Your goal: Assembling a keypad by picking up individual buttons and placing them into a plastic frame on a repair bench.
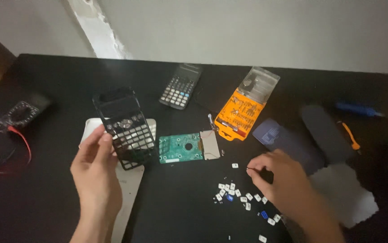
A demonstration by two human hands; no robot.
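- Left hand (96, 173) pinches black calculator shell (124, 128), tilted above the table (45, 189)
- Right hand (280, 176), fingertips pinched together, beside loose keys (239, 193), near front edge
- Green circuit board (181, 147) between the hands

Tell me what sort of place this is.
Probably a home or hobby electronics repair bench, not a factory. On the black table lie a bare green circuit board, an orange screwdriver bit set and a multimeter; the left hand holds an emptied calculator shell.
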